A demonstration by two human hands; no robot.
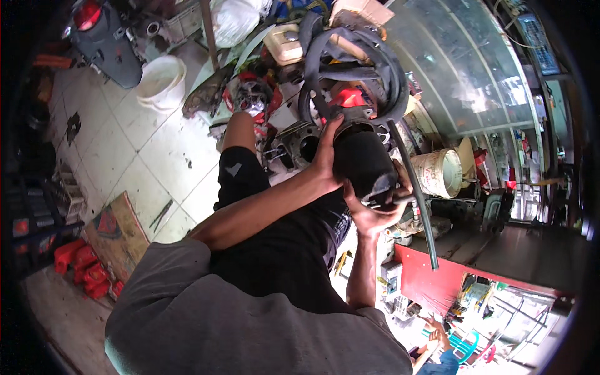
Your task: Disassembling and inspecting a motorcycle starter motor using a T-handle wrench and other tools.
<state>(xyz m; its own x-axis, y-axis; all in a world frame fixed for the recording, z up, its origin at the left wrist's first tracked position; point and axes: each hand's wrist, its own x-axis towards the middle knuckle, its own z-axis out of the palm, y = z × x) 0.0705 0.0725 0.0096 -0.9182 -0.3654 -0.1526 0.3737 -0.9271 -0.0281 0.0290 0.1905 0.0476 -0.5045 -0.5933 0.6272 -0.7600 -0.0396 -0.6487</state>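
A black cylindrical part (364,159) with a metal fitting at its top is held in front of me, over my lap. My left hand (328,153) is closed on its left side, thumb up along it. My right hand (375,206) grips its lower right end from beneath. Just left of it lies a metal engine part (296,142) with round bores. Coiled black hoses (392,75) lie beyond, round a red item (351,97). A dark hose or rod (420,200) runs down beside my right hand.
A white bucket (161,81) stands on tiles at upper left, near a detached scooter rear fender. A stained pail (440,172) sits at right. A board (115,234) and red plastic pieces (87,269) lie at lower left. Another person's hand (437,328) shows at lower right.
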